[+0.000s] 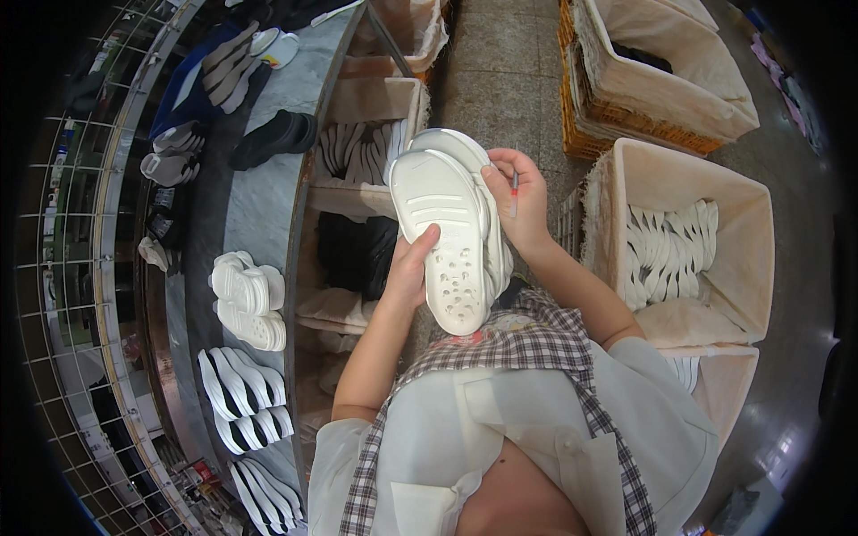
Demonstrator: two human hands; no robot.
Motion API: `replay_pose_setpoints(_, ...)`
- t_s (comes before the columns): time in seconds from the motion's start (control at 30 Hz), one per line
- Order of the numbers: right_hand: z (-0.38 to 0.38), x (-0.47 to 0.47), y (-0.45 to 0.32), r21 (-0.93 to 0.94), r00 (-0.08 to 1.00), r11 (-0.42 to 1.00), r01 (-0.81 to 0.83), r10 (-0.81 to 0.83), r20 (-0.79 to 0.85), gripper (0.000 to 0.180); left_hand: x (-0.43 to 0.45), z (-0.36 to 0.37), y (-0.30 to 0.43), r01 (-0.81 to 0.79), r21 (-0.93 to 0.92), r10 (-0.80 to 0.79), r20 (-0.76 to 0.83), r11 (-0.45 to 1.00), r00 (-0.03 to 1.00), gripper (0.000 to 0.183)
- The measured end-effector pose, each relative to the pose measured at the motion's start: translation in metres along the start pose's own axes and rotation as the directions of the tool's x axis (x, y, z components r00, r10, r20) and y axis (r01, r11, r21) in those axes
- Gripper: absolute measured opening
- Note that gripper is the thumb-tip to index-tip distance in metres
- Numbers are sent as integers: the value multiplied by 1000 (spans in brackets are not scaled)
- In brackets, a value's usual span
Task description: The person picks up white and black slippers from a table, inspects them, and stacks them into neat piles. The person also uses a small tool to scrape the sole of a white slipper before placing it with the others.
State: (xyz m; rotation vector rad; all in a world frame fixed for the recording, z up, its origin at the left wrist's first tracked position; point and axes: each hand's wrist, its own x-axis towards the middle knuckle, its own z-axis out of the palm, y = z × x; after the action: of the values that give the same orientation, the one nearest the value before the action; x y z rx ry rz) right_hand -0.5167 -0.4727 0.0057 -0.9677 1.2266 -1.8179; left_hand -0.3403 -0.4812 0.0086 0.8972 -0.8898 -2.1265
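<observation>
A stack of white shoe soles (442,194) is held up before my chest, toe ends pointing away from me. My left hand (409,268) grips the stack's left side, its thumb lying on the top sole beside the round holes. At the upper right edge, my right hand (519,194) pinches a lower sole between thumb and fingers. A slim pen-like tool (515,194) with a red part is also tucked in that hand. How many soles are in the stack cannot be told.
To the left, a grey work table (265,208) bears a black shoe (275,139), stacked white soles (248,298) and black-and-white soles (241,382). Cloth-lined crates stand below it; on the right, another lined crate (737,268) holds white soles (670,248). Wire mesh (74,295) runs along the far left.
</observation>
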Motion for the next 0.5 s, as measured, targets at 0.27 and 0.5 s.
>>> replay_pose_setpoints(0.27, -20, 29, -42, 173, 931, 916, 361, -365, -9, 13, -7, 6, 2, -26, 43, 30, -93, 999, 995, 47)
replay_pose_setpoints(0.5, -7, 29, -64, -408, 875, 780, 475, -372, 309, 8, -8, 14, 5, -33, 63, 37, -65, 997, 997, 47)
